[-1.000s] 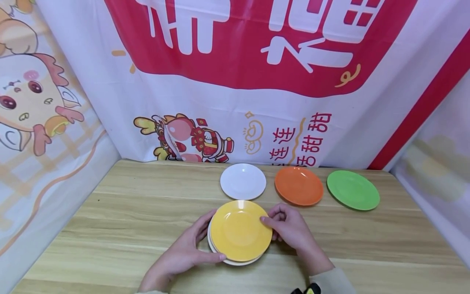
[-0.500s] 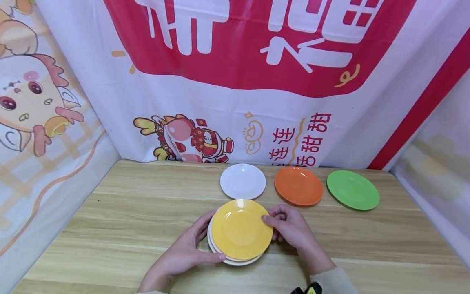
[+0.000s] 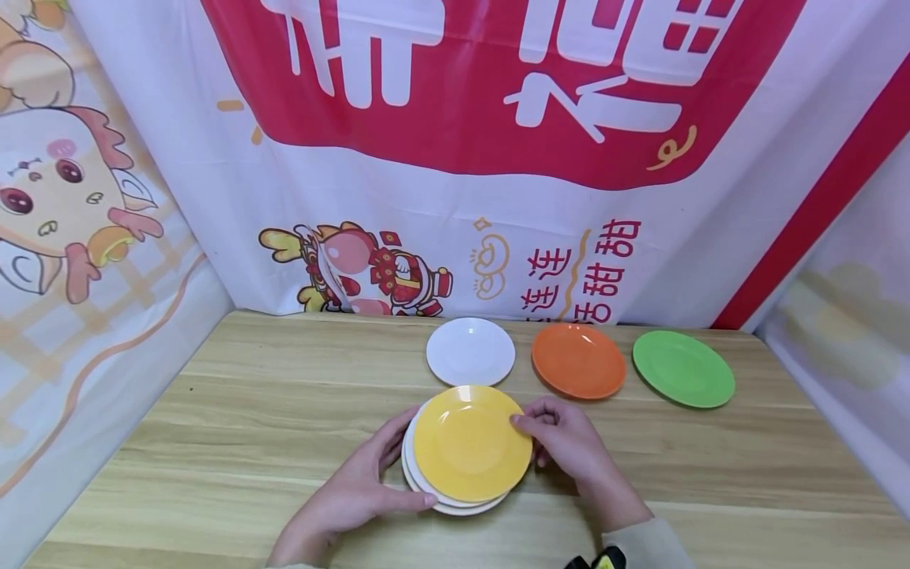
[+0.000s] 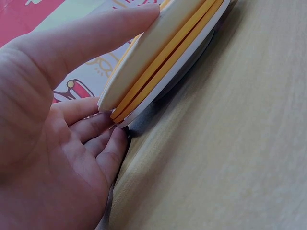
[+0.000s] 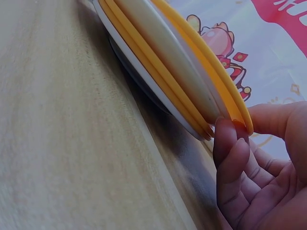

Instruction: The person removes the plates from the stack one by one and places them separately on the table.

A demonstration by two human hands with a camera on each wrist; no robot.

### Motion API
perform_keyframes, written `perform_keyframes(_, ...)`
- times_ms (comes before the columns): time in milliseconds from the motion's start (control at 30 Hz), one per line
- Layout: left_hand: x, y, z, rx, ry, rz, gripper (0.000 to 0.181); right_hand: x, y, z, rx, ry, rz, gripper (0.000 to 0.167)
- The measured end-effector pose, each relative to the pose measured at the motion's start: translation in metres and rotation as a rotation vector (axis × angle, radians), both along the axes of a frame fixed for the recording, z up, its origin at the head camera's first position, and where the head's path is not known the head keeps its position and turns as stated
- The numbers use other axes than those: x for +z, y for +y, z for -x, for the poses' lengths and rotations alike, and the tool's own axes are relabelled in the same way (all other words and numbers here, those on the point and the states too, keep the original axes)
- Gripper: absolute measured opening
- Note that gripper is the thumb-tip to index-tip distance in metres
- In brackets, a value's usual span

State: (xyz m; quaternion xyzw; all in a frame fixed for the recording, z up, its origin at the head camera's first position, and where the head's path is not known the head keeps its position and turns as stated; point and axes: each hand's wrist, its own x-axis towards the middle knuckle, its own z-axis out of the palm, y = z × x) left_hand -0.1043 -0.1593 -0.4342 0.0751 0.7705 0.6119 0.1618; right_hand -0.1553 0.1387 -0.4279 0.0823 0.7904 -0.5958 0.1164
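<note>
A yellow plate (image 3: pixel 472 442) tops a stack of white and yellow plates (image 4: pixel 163 62). My left hand (image 3: pixel 366 482) grips the stack's left side, thumb over the rim of a white plate (image 3: pixel 419 466) and fingers around the edge. At the right, my right hand (image 3: pixel 565 438) pinches the top yellow plate's rim between thumb and fingers. In the right wrist view that yellow plate (image 5: pixel 216 67) stands slightly apart from the pale plate (image 5: pixel 168 52) under it, with the right hand (image 5: pixel 268 167) at its edge.
Behind the stack lie a small white plate (image 3: pixel 471 352), an orange plate (image 3: pixel 579 360) and a green plate (image 3: pixel 683 368) in a row on the wooden table (image 3: pixel 284 395). A printed cloth (image 3: pixel 398 197) hangs along the table's back edge.
The top yellow plate has shifted slightly right and away with my right hand, showing more of the white plate below at the left. My left hand has stayed in place.
</note>
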Motion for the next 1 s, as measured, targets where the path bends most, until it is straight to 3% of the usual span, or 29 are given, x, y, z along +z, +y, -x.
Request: perform_keyframes(1000, -0.0013, 0.0, -0.0007, -0.007, 0.013, 0.005, 0.115, 0.0025, 0.0072, 0.0043, -0.042, -0.007, 0.085, 0.029)
